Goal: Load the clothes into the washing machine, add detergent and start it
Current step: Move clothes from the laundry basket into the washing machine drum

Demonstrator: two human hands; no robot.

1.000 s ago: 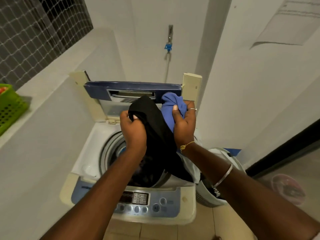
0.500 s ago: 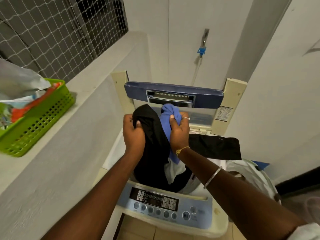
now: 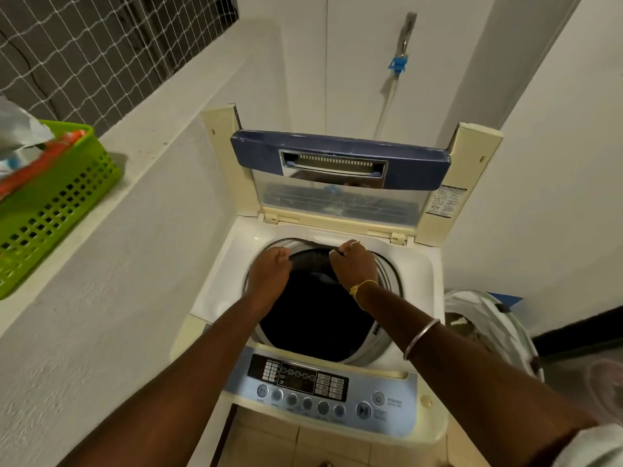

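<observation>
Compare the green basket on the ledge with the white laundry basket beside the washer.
The green basket sits up on the ledge; the white laundry basket stands low, right of the washer. The green one has square-holed walls and bright packets; the white one looks rounded, its contents unclear. Both are open-topped.

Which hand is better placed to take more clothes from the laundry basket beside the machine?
Right, probably. The laundry basket stands on the machine's right side, just beside the right forearm. The right hand reaches it directly; the left hand would have to cross over the drum.
</observation>
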